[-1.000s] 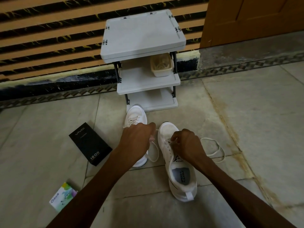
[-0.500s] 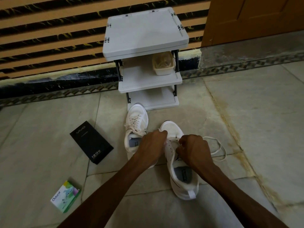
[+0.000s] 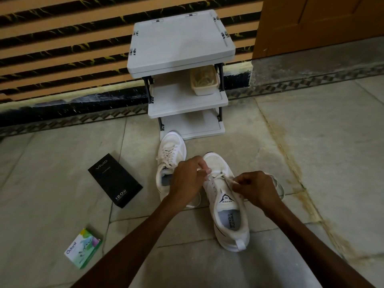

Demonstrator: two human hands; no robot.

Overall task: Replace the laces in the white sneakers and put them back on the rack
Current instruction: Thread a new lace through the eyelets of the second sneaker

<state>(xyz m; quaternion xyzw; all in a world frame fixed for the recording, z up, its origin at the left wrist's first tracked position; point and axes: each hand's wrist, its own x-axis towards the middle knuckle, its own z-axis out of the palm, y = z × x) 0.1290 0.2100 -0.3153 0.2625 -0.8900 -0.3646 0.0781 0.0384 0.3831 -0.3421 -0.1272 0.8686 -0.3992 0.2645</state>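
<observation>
Two white mesh sneakers sit on the tiled floor near us: the laced left sneaker by the grey three-tier plastic rack, the right sneaker between our hands. Our left hand pinches one end of the white lace at the far eyelets; our right hand pinches the other end. Left of the sneakers lie a black phone box and a small green carton.

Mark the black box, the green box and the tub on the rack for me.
Black box (image 3: 115, 180), head view, middle of its top face.
Green box (image 3: 84, 248), head view, middle of its printed face.
Tub (image 3: 204, 82), head view, its contents near the centre.
</observation>
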